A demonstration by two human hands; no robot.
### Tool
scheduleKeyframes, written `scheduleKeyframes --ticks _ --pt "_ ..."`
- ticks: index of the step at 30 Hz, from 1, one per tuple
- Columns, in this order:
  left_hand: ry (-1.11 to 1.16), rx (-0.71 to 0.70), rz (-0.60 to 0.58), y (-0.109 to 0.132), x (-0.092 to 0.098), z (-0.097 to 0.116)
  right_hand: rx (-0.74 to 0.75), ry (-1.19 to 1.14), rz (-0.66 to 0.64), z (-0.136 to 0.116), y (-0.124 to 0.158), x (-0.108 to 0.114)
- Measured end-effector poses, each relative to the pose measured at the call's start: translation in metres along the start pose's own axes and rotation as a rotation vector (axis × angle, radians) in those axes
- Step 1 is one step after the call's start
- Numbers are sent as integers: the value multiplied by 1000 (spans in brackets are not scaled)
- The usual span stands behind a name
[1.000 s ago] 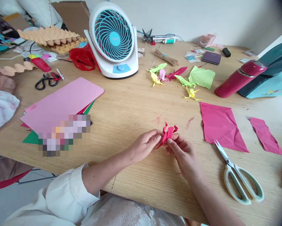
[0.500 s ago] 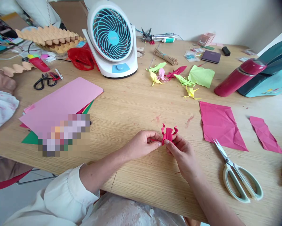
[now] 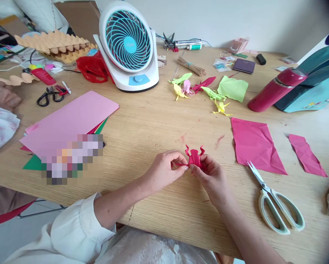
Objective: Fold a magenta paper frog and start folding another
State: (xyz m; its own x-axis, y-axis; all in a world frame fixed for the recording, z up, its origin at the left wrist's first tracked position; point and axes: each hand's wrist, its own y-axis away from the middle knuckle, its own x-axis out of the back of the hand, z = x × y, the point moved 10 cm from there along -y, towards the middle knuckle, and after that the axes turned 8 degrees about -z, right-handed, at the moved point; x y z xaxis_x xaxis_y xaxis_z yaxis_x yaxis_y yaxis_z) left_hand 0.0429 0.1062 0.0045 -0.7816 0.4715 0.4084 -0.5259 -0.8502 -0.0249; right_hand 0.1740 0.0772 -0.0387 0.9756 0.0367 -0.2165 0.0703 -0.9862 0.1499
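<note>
- Head view: our left hand (image 3: 170,168), nearly closed, pinches the folded red paper (image 3: 194,157).
- Our right hand (image 3: 213,178), fingers curled, grips its lower right.
- We note it left of the scissors (image 3: 266,189).

Worn on the head, facing forward and down over the table (image 3: 150,121) from its near side. Sits close to the left hand (image 3: 165,168) at six o'clock and the right hand (image 3: 212,176) between four and five, and looks past the fan (image 3: 130,44) at eleven to the wall (image 3: 222,22) at one.
</note>
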Motion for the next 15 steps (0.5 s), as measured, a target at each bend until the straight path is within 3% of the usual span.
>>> scheduleKeyframes --ticks 4,10,15 --pt "-43 35 9 0 2 -3 -8 51 -12 -1 -1 -1" --pt "-100 -20 31 1 5 7 -7 134 -3 -1 0 0" --pt "-14 63 3 -1 3 -4 18 207 21 -3 3 2"
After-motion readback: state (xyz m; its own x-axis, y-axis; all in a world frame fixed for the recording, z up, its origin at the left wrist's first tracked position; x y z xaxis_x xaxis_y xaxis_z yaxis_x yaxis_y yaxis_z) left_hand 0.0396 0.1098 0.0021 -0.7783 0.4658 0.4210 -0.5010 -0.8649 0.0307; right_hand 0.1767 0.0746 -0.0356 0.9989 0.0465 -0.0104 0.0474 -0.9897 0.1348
